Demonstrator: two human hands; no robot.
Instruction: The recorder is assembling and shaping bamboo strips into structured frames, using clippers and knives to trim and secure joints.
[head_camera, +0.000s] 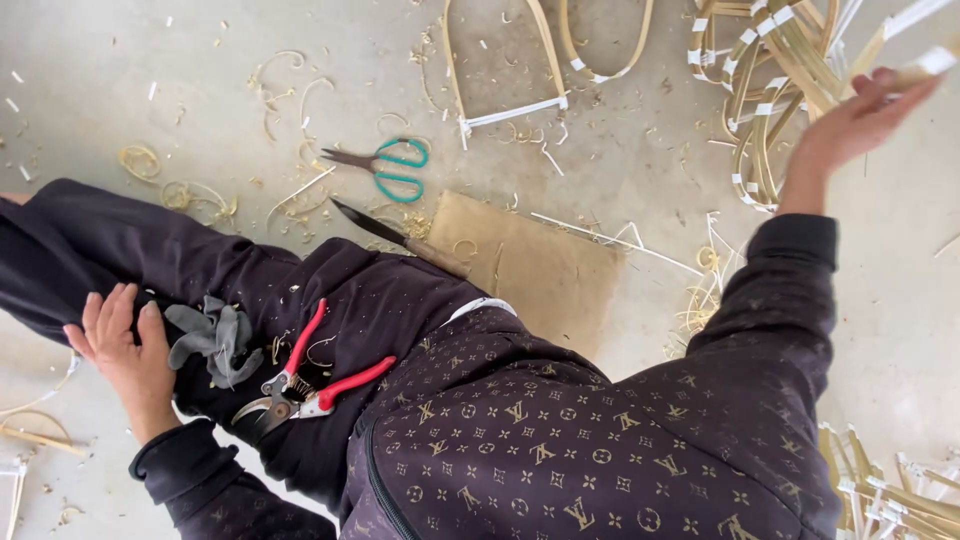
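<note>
Red-handled cutters (300, 385) lie unused on the lap by the flat, spread-fingered left hand (120, 340), while the right hand (860, 115) seems to pinch one bent strip (925, 65) above many taped hoops (765, 90).

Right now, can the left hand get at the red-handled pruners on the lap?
Probably yes. The left hand rests flat on the thigh, empty, close to the red-handled pruners. Only a crumpled grey glove lies between them, and nothing covers the handles.

Dark brown monogram-patterned jacket (560, 440) with ribbed black cuffs, dark trousers (150, 250) flecked with shavings
</note>
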